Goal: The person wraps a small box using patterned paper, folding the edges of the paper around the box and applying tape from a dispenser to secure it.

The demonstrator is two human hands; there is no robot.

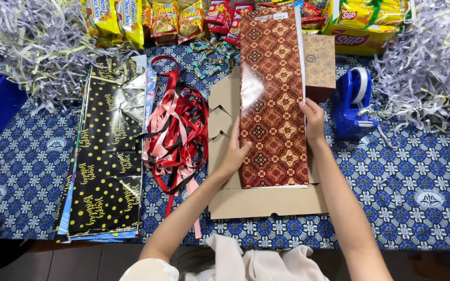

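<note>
Wrapping paper (pixel 273 99), brown and patterned, lies lengthwise on flat cardboard (pixel 266 202) mid-table. Your left hand (pixel 234 154) presses its left edge, fingers together; your right hand (pixel 312 118) rests flat on its right edge, probably just touching. Ribbons (pixel 178 130) lie left, tape dispenser (pixel 354 104) right.
</note>
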